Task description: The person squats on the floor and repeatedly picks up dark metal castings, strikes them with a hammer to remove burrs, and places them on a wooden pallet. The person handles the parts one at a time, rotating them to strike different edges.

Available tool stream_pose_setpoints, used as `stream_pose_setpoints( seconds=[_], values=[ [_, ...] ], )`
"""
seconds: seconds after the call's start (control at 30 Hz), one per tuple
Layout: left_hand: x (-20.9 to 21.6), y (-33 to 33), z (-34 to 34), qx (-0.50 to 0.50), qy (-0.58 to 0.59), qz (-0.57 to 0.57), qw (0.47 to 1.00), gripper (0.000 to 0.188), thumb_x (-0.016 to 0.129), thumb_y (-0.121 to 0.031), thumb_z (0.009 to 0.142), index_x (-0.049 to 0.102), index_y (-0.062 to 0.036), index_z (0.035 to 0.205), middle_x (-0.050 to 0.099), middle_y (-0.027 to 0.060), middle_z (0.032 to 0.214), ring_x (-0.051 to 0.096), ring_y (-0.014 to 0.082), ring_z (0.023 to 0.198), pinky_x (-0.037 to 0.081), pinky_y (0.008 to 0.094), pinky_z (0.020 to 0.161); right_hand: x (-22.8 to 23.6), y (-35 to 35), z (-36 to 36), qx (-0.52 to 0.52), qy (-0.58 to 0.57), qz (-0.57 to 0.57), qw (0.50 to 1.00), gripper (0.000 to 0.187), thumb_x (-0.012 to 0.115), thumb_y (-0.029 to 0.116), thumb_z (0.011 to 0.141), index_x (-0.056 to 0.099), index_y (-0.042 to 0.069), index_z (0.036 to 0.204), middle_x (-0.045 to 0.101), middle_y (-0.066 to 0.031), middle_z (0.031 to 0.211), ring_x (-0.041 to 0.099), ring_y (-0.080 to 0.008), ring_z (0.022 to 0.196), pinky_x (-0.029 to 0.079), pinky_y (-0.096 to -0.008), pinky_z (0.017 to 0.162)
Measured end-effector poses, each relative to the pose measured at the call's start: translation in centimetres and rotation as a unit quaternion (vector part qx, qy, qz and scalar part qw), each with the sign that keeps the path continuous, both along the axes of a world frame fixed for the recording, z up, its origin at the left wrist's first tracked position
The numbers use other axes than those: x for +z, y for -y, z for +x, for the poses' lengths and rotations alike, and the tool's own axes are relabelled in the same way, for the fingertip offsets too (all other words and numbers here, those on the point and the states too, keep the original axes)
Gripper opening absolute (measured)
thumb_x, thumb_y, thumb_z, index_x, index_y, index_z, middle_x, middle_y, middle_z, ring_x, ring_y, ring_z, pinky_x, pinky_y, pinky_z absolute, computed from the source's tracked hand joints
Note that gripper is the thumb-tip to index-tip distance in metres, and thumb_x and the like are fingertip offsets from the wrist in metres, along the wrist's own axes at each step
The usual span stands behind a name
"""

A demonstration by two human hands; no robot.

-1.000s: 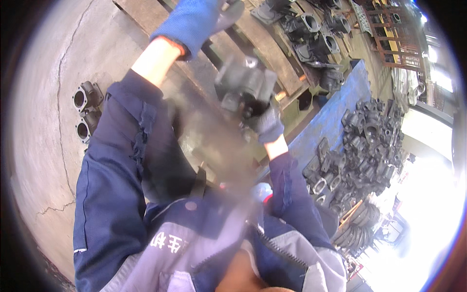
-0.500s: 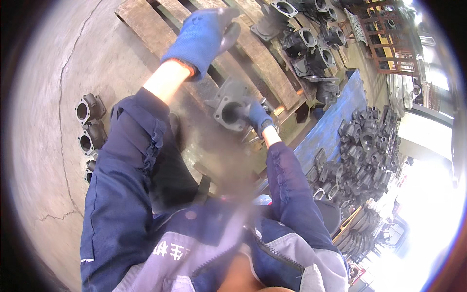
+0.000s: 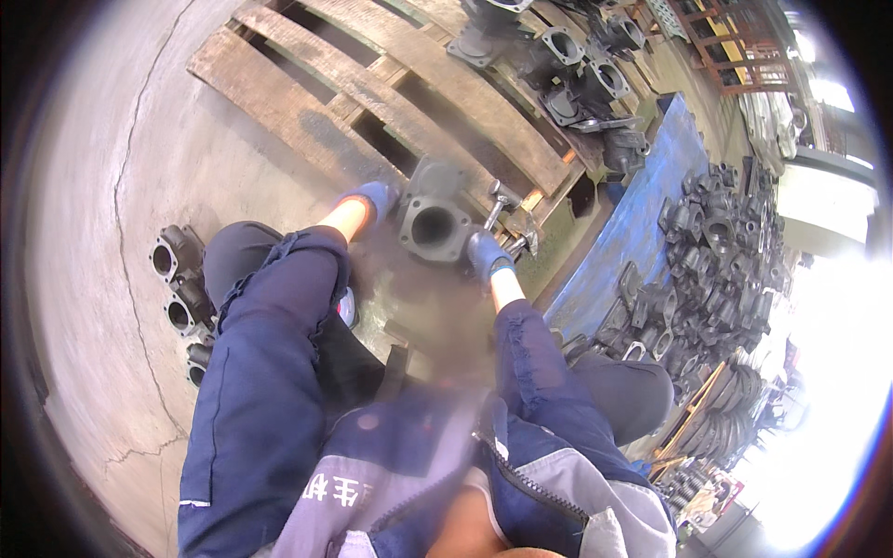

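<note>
A dark grey metal casting with a square bolt-hole flange and a round bore stands in front of me, between my knees. At its left side, my left hand, in a blue glove, is closed against it; the fingertips are blurred and partly hidden. My right hand, also gloved, grips the flange's right edge. Just beyond the right hand lie a hammer and a second metal-headed tool, close to the pallet's edge.
A wooden pallet spreads out ahead, with several dark castings at its far right. More castings line the floor on the left. To the right, a blue metal panel borders a heap of small castings.
My left hand has come down from above the pallet to the casting's left side. The right hand stays at the casting, slightly lower, and the hammer now shows more clearly.
</note>
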State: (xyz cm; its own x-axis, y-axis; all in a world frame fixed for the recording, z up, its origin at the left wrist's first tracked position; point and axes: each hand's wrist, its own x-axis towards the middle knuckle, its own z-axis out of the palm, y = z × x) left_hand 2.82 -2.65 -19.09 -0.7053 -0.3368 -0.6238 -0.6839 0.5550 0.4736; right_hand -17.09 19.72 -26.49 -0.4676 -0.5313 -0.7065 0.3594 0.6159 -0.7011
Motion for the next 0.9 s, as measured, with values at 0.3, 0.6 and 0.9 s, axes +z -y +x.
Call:
stream_pose_setpoints(
  seconds=[0.3,0.6,0.9],
  values=[
    [-1.4,-2.1,-1.2,-0.194,-0.059,-0.065,0.977,0.027,0.053,-0.015,0.094,0.064,-0.0133,0.119,0.071,0.0081,0.106,0.062,0.0164,0.090,0.049,0.0322,0.080,-7.0,-3.1,2.1,-0.108,-0.019,-0.080,0.991,0.038,0.047,0.027,0.097,0.054,0.014,0.132,0.058,-0.0083,0.123,0.052,-0.0247,0.117,0.035,-0.0408,0.104],
    [9.5,-3.7,-6.6,0.266,-0.329,0.233,0.876,0.043,0.061,-0.037,0.095,0.060,-0.0005,0.119,0.067,0.0183,0.102,0.063,0.0266,0.100,0.048,0.0335,0.091,12.7,-1.3,-1.7,-0.100,-0.227,-0.062,0.967,0.048,0.052,0.032,0.099,0.050,0.006,0.139,0.053,-0.0158,0.138,0.049,-0.0302,0.128,0.034,-0.0418,0.110],
    [16.9,-3.7,-5.4,0.113,-0.488,0.107,0.859,0.043,0.060,-0.039,0.097,0.061,0.0011,0.113,0.065,0.0122,0.093,0.059,0.0162,0.085,0.050,0.0340,0.077,29.6,-3.2,5.2,-0.070,-0.532,-0.131,0.834,0.014,0.063,0.016,0.094,0.066,0.004,0.098,0.065,-0.0160,0.085,0.064,-0.0248,0.076,0.050,-0.0361,0.069]
  ],
)
